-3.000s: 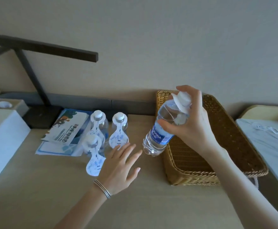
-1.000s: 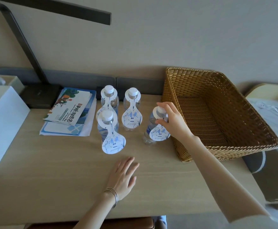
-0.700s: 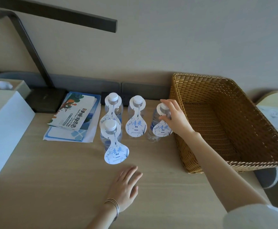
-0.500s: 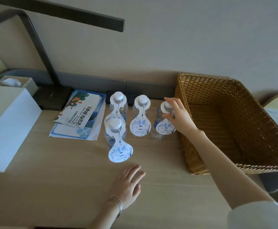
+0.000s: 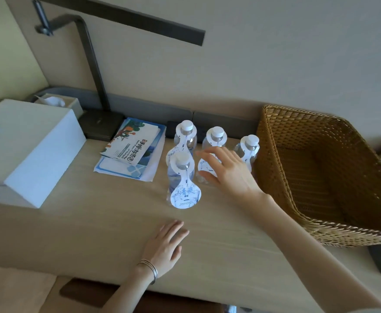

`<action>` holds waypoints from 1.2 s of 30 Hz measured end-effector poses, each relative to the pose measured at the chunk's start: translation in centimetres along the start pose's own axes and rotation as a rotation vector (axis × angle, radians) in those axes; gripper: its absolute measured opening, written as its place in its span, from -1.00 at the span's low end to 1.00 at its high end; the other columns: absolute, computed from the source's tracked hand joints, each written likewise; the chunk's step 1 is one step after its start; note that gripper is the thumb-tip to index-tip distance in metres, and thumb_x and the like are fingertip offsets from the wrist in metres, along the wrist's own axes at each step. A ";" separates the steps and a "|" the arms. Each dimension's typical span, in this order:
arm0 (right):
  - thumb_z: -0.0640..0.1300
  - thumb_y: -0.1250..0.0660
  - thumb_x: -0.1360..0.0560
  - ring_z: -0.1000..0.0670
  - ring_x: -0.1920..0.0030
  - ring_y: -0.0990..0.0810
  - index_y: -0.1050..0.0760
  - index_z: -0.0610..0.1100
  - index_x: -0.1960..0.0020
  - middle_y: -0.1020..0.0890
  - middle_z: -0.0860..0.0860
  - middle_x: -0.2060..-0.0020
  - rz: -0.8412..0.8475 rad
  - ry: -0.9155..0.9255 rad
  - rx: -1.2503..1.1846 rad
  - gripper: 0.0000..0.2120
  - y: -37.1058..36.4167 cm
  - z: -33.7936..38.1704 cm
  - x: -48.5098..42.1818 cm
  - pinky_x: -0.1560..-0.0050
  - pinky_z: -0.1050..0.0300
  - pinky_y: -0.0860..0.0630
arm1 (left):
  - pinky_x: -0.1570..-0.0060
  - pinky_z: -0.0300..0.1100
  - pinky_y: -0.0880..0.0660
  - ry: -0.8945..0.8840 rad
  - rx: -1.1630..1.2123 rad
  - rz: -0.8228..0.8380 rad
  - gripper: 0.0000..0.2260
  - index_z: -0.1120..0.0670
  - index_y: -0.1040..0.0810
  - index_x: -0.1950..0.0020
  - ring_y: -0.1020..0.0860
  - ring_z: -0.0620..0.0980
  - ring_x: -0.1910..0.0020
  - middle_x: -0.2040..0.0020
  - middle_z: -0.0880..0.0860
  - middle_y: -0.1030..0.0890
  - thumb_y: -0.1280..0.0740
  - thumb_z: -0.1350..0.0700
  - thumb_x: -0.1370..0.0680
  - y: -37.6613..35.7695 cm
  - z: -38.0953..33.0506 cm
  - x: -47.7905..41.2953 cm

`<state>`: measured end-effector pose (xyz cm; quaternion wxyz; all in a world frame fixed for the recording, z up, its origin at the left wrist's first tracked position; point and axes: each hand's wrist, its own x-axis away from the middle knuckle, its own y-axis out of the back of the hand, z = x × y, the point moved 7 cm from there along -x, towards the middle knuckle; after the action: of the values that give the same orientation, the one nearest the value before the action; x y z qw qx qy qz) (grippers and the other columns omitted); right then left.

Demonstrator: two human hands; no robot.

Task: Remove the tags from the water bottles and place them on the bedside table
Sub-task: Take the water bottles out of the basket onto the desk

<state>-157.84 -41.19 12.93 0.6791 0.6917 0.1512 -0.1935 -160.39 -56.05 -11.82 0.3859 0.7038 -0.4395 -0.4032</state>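
Several clear water bottles with white caps stand upright on the light wooden table. Each carries a white pear-shaped tag with blue print on its neck. The front bottle shows its tag in full. Behind it stand a back-left bottle, a middle bottle and a right bottle beside the basket. My right hand hovers open in front of the middle bottle, fingers spread, partly hiding its tag. My left hand lies flat and open on the table near the front edge.
A large woven wicker basket sits at the right, against the right bottle. Brochures lie left of the bottles. A white box, a tissue box and a dark desk lamp occupy the left and back.
My right hand let go of the right bottle, now standing by the basket, and moved left toward the middle bottle. My left hand stayed flat on the table.
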 end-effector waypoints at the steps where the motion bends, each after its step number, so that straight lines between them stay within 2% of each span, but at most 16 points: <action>1: 0.01 -0.26 -0.51 -0.16 -0.09 -0.55 -0.45 -0.16 -0.24 -0.55 -0.14 -0.13 0.022 0.002 -0.031 -0.62 -0.7 0.7 -0.6 0.02 -0.06 -0.53 | -0.29 -0.08 -0.26 0.025 -0.020 -0.006 -0.63 -0.05 -0.52 -0.26 -0.38 -0.03 -0.34 -0.35 -0.01 -0.46 -0.19 0.05 -0.47 0.6 0.7 0.7; 4: -0.02 -0.41 -0.44 -0.18 -0.19 -0.49 -0.36 -0.15 -0.35 -0.45 -0.16 -0.27 0.153 0.012 -0.102 -0.46 -2.8 1.9 -1.9 0.02 -0.08 -0.54 | -0.30 -0.08 -0.24 0.105 -0.046 -0.001 -0.62 -0.06 -0.53 -0.25 -0.39 -0.04 -0.33 -0.34 -0.01 -0.47 -0.17 0.03 -0.46 2.0 2.3 2.5; 6: -0.01 -0.39 -0.45 -0.16 -0.27 -0.41 -0.29 -0.12 -0.41 -0.36 -0.13 -0.35 0.232 -0.005 -0.168 -0.40 -4.0 2.2 -2.5 0.02 -0.04 -0.52 | -0.32 -0.07 -0.21 0.139 -0.054 -0.003 -0.62 -0.06 -0.53 -0.25 -0.38 -0.05 -0.32 -0.34 -0.01 -0.47 -0.16 0.03 -0.46 2.5 3.0 3.5; 9: -0.03 -0.31 -0.51 -0.12 -0.30 -0.37 -0.21 -0.08 -0.45 -0.28 -0.07 -0.40 0.324 -0.097 -0.269 -0.43 -5.6 1.7 -2.9 -0.11 -0.03 -0.49 | -0.32 -0.07 -0.19 0.155 -0.041 -0.012 -0.62 -0.04 -0.55 -0.24 -0.35 -0.04 -0.33 -0.33 0.01 -0.48 -0.16 0.05 -0.46 2.7 3.5 4.4; 12: -0.13 -0.27 -0.55 -0.15 -0.24 -0.44 -0.32 -0.12 -0.40 -0.41 -0.10 -0.32 0.261 -0.078 -0.262 -0.56 -5.3 1.2 -3.6 -0.08 -0.07 -0.51 | -0.32 -0.07 -0.20 0.154 -0.044 -0.025 -0.62 -0.04 -0.54 -0.23 -0.34 -0.04 -0.33 -0.33 0.01 -0.48 -0.16 0.07 -0.46 2.7 3.5 4.3; 14: -0.21 -0.32 -0.50 -0.22 -0.16 -0.51 -0.43 -0.17 -0.32 -0.53 -0.15 -0.19 0.200 0.015 -0.224 -0.61 -4.7 1.2 -4.0 0.10 -0.19 -0.58 | -0.32 -0.08 -0.20 0.170 -0.040 -0.031 -0.62 -0.05 -0.53 -0.24 -0.34 -0.04 -0.33 -0.33 0.00 -0.48 -0.15 0.07 -0.46 2.7 3.4 4.3; 17: -0.30 -0.45 -0.37 -0.23 0.00 -0.59 -0.53 -0.19 -0.20 -0.60 -0.17 -0.02 0.141 0.080 -0.159 -0.60 -4.0 1.2 -4.3 0.42 -0.07 -0.58 | -0.31 -0.07 -0.23 0.196 -0.042 -0.010 -0.62 -0.07 -0.51 -0.25 -0.36 -0.04 -0.31 -0.34 -0.01 -0.46 -0.15 0.07 -0.46 2.7 3.4 4.4; 24: -0.36 -0.51 -0.26 -0.26 0.14 -0.61 -0.56 -0.29 -0.07 -0.61 -0.23 0.11 0.142 0.084 -0.214 -0.61 -3.8 1.6 -5.1 0.28 0.00 -0.55 | -0.23 -0.05 -0.28 0.317 -0.070 0.020 -0.61 -0.01 -0.42 -0.25 -0.50 0.03 -0.13 -0.30 0.04 -0.46 -0.16 0.05 -0.42 3.6 6.4 4.1; 26: -0.38 -0.51 -0.26 -0.25 0.13 -0.61 -0.55 -0.29 -0.05 -0.60 -0.22 0.09 0.166 0.081 -0.223 -0.62 -4.2 2.0 -5.4 0.26 -0.01 -0.56 | -0.17 -0.05 -0.38 0.323 -0.063 -0.008 -0.59 0.01 -0.46 -0.22 -0.52 0.05 -0.11 -0.27 0.04 -0.47 -0.31 0.06 -0.37 4.5 7.7 3.5; 28: -0.39 -0.51 -0.26 -0.26 0.11 -0.60 -0.53 -0.29 -0.05 -0.60 -0.21 0.07 0.175 0.086 -0.214 -0.63 -4.7 2.5 -6.0 0.28 -0.05 -0.59 | -0.09 -0.08 -0.50 0.312 -0.064 -0.026 -0.50 0.05 -0.54 -0.17 -0.46 0.03 -0.15 -0.23 0.07 -0.52 -0.52 0.10 -0.25 5.4 8.8 2.2; 29: -0.38 -0.52 -0.26 -0.25 0.13 -0.60 -0.53 -0.29 -0.04 -0.60 -0.20 0.08 0.169 0.088 -0.202 -0.63 -4.9 2.8 -6.2 0.29 -0.03 -0.59 | -0.07 -0.07 -0.52 0.285 -0.087 -0.034 -0.48 0.08 -0.57 -0.16 -0.42 0.03 -0.17 -0.22 0.08 -0.54 -0.56 0.11 -0.22 5.9 9.1 1.5; 34: -0.37 -0.52 -0.26 -0.20 0.17 -0.60 -0.53 -0.28 0.00 -0.59 -0.17 0.12 0.106 0.038 -0.172 -0.66 -5.9 3.9 -8.5 0.38 0.00 -0.58 | -0.10 -0.03 -0.53 0.192 -0.138 0.030 -0.50 0.06 -0.56 -0.19 -0.44 0.03 -0.19 -0.22 0.07 -0.54 -0.53 0.03 -0.27 7.2 11.6 -1.8; 36: -0.38 -0.52 -0.25 -0.20 0.20 -0.59 -0.53 -0.28 0.02 -0.59 -0.18 0.14 0.091 0.024 -0.149 -0.66 -6.6 4.3 -10.0 0.39 0.02 -0.57 | -0.09 -0.02 -0.54 0.162 -0.133 0.064 -0.56 0.03 -0.51 -0.21 -0.49 0.04 -0.17 -0.23 0.05 -0.53 -0.41 -0.03 -0.36 7.2 13.2 -2.0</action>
<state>-170.03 -44.75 11.79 0.7350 0.6477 0.1415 -0.1422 -175.11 -58.98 -9.89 0.4786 0.6927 -0.4013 -0.3605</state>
